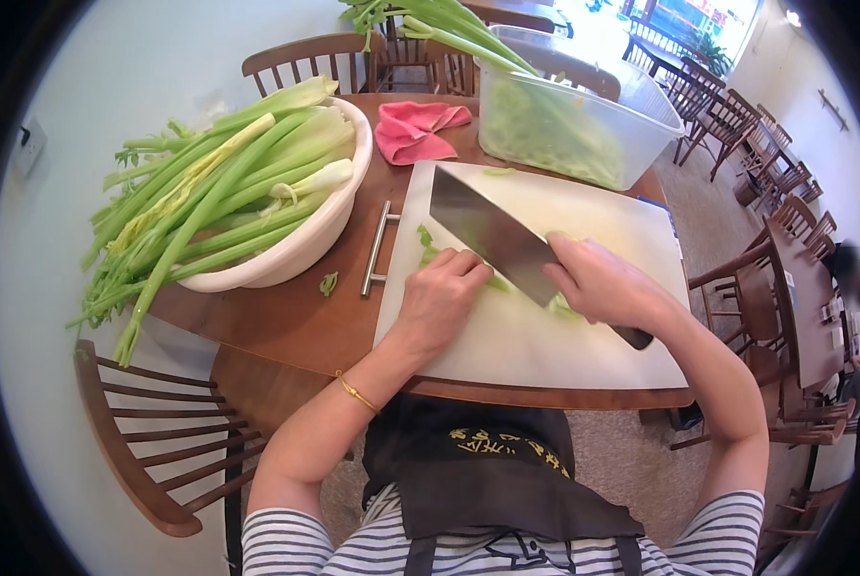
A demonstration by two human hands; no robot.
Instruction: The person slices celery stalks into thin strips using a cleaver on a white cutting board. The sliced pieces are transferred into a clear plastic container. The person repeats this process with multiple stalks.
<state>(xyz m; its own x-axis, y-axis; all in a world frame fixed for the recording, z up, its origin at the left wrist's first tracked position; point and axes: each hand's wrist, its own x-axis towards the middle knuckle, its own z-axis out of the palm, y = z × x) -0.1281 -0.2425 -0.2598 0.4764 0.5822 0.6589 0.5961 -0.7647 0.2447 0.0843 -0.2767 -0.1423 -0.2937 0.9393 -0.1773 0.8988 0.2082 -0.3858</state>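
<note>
My right hand (606,281) grips a Chinese cleaver (491,230), its broad blade slanting toward the upper left over a white cutting board (545,360). Fingers curled, my left hand (444,295) holds down a celery stalk (500,284) on the board, close beside the blade. The stalk's leafy end (425,235) shows past my left fingers; its middle is hidden under them. Cut celery (563,308) lies beneath the cleaver near my right hand, partly covered. A small green piece (499,172) rests by the board's far edge.
Left on the wooden table (293,331) stands a white basin (361,165) heaped with celery (235,187). A pink cloth (415,133) lies behind the board. Beyond is a clear plastic bin (653,119) holding cut celery, long stalks (466,36) across its rim. A metal handle (376,248) flanks the board.
</note>
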